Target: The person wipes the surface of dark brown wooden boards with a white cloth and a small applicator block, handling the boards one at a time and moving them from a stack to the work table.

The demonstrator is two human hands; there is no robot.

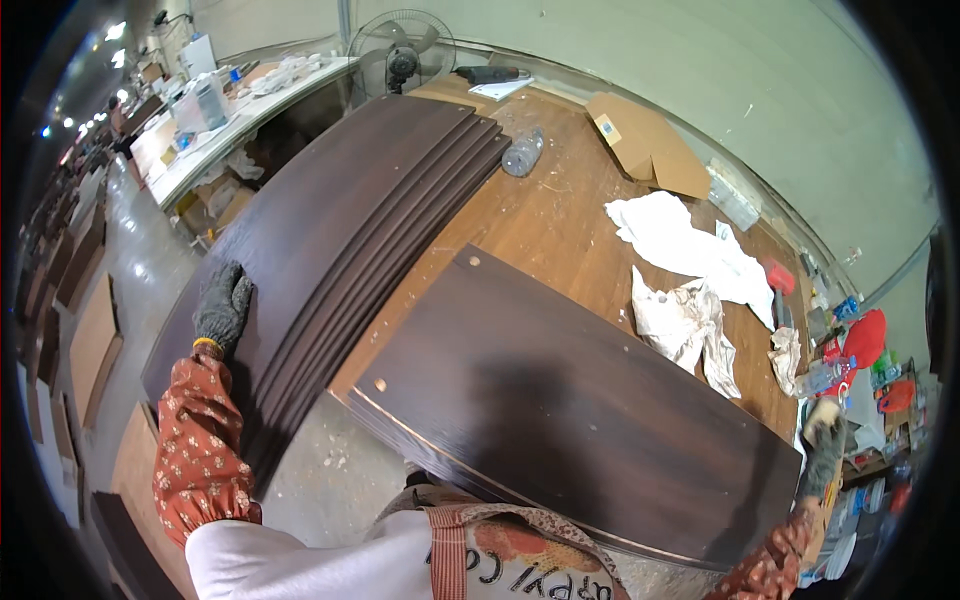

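Observation:
My left hand [224, 306], in a dark grey knit glove, lies flat on the top panel of a stack of dark brown wooden panels [330, 185]. Its fingers are stretched out and hold nothing. In front of me a single dark brown panel [500, 350], with round holes near its left end, lies across the wooden table [560, 215]. Beyond its right end is my right hand [826, 455], also gloved and closed around a small pale block [825, 413]. What the block is made of is too small to tell.
White cloths [690, 240], a stained rag [682, 318] and a cardboard piece [650, 145] lie on the table's far side, with a plastic bottle [523, 153] near the stack. A fan [402, 62] stands behind. Bottles and red items [866, 338] crowd the right edge.

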